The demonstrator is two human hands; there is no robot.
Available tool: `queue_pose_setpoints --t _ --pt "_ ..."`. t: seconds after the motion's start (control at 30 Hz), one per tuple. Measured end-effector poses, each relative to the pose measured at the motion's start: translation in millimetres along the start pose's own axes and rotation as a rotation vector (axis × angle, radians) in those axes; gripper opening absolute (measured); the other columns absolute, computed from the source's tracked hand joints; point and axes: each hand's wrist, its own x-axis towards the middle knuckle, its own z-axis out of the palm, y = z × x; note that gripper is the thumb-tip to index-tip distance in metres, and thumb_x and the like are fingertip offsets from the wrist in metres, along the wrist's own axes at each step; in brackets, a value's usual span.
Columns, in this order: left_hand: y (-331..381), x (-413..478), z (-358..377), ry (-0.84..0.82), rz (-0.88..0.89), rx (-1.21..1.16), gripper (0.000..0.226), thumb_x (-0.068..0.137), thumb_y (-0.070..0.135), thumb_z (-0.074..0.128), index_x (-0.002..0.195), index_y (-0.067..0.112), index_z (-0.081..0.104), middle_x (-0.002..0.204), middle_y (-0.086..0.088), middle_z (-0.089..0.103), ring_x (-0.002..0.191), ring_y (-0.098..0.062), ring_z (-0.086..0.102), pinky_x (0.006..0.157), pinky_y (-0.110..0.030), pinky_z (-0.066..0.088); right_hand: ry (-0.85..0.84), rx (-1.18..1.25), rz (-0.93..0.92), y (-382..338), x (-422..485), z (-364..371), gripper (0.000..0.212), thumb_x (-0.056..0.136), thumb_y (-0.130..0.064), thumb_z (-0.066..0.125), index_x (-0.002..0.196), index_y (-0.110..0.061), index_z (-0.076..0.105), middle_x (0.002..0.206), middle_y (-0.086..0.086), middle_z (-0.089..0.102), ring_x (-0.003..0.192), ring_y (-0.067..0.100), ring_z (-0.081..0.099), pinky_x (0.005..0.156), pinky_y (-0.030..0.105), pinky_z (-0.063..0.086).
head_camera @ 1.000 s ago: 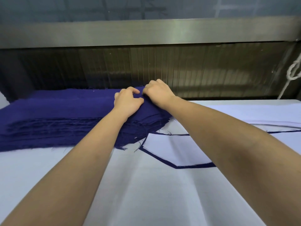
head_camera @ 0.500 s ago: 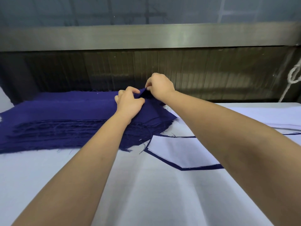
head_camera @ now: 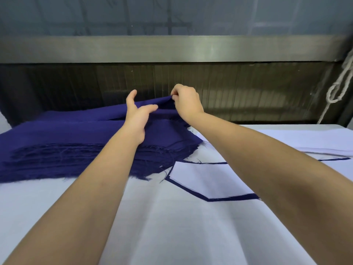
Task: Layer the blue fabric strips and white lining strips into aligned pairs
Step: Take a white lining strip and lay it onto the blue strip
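A thick stack of dark blue fabric strips (head_camera: 57,148) with frayed edges lies at the left of the white table. My right hand (head_camera: 188,103) pinches the far corner of the top blue strip (head_camera: 152,106) and holds it raised off the stack. My left hand (head_camera: 137,115) hovers over the stack with fingers spread, resting near the lifted layer and gripping nothing. To the right lies a white lining strip (head_camera: 206,180) on a blue strip, whose blue border shows around it. A stack of white lining strips (head_camera: 309,140) sits at the far right.
A white cloth (head_camera: 172,226) covers the table in front of me. Behind the table runs a dark ribbed wall under a metal rail (head_camera: 172,48). A white knotted cord (head_camera: 338,88) hangs at the right edge.
My right hand has lifted the corner of the top blue strip up and away from the stack. My left hand has let go and opened its fingers.
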Motion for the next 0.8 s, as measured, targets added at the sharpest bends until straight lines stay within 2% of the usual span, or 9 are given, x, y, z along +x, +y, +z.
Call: queue_pose_setpoints --t 0.1,0.17,0.3,0.4,0.5,0.57,0.67,0.8 --pt "5.2 1.2 -4.6 0.066 -0.087 -0.357 0.072 0.087 0.000 0.060 0.142 0.036 0.030 0.145 -0.009 0.033 0.126 -0.025 0.041 0.107 -0.031 0.038 0.004 0.118 0.041 3.5 -1.5 -4.0 0.015 0.097 -0.011 0.043 0.102 -0.009 0.057 0.097 0.009 0.064 0.090 0.024 0.063 0.078 0.035 0.051" --pt "6.1 3.0 -7.7 0.087 -0.114 -0.476 0.070 0.087 -0.002 0.058 0.142 0.033 0.032 0.144 -0.009 0.035 0.125 -0.026 0.044 0.111 -0.034 0.034 0.026 0.214 0.077 7.1 -2.9 -5.6 0.014 0.097 -0.010 0.041 0.100 -0.008 0.055 0.097 0.013 0.064 0.089 0.029 0.064 0.081 0.044 0.053" --pt "5.6 7.3 -9.2 0.125 -0.158 -0.659 0.064 0.087 -0.005 0.056 0.141 0.024 0.037 0.116 -0.006 0.052 0.114 -0.022 0.053 0.108 -0.035 0.039 0.094 0.367 0.144 22.1 -12.1 -9.4 0.011 0.095 -0.005 0.042 0.092 -0.012 0.050 0.094 0.012 0.061 0.090 0.031 0.063 0.082 0.047 0.053" --pt "5.2 9.5 -11.5 0.091 -0.214 -0.770 0.060 0.087 -0.004 0.057 0.140 0.020 0.040 0.123 -0.008 0.054 0.113 -0.024 0.057 0.100 -0.036 0.047 0.120 0.426 0.176 39.8 -25.4 -14.8 0.012 0.092 -0.003 0.045 0.089 -0.012 0.052 0.088 0.007 0.061 0.090 0.030 0.063 0.084 0.047 0.052" --pt "6.5 9.5 -14.8 0.059 -0.259 -0.808 0.054 0.087 -0.001 0.058 0.136 0.016 0.046 0.125 -0.010 0.056 0.110 -0.025 0.059 0.096 -0.036 0.050 0.154 0.493 0.242 58.3 -40.9 -25.3 0.020 0.089 -0.001 0.047 0.079 -0.019 0.052 0.087 0.008 0.063 0.091 0.030 0.064 0.084 0.047 0.053" --pt "7.2 6.9 -13.6 0.061 -0.277 -0.807 0.042 0.087 -0.001 0.058 0.126 0.012 0.053 0.122 -0.012 0.059 0.108 -0.025 0.061 0.095 -0.036 0.050 0.179 0.529 0.287 72.2 -52.5 -35.8 0.028 0.088 0.001 0.048 0.076 -0.024 0.051 0.087 0.007 0.063 0.091 0.028 0.065 0.086 0.044 0.054" --pt "7.4 1.9 -8.7 0.080 -0.285 -0.750 0.018 0.087 -0.001 0.057 0.103 0.009 0.056 0.116 -0.011 0.058 0.109 -0.022 0.059 0.098 -0.032 0.048 0.193 0.520 0.338 93.3 -69.8 -53.8 0.026 0.085 0.006 0.049 0.083 -0.019 0.056 0.092 0.006 0.064 0.092 0.024 0.064 0.087 0.034 0.053" --pt "9.9 -5.3 1.2 0.049 -0.297 -0.728 0.020 0.088 0.003 0.057 0.107 0.008 0.058 0.109 -0.008 0.058 0.106 -0.021 0.059 0.095 -0.031 0.050 0.190 0.441 0.353 112.5 -93.3 -79.0 0.027 0.082 0.008 0.050 0.090 -0.014 0.064 0.088 -0.001 0.063 0.078 0.010 0.059 0.073 0.010 0.047"
